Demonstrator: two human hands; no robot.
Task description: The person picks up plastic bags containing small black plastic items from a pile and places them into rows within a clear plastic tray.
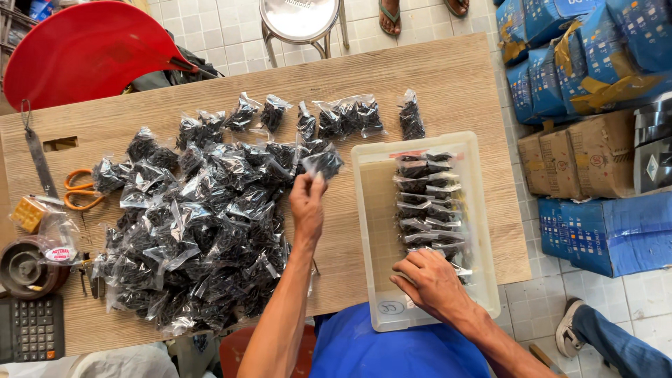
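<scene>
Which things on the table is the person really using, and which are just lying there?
In use:
- left hand pinching one small bag of dark bits
- big pile of bags
- clear tray with a row of bags
- right hand resting in the tray

Just lying there:
- orange scissors
- calculator
- tape dispenser
- red lid

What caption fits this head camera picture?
Left hand lifts a small bag; right hand rests in the tray.
</scene>
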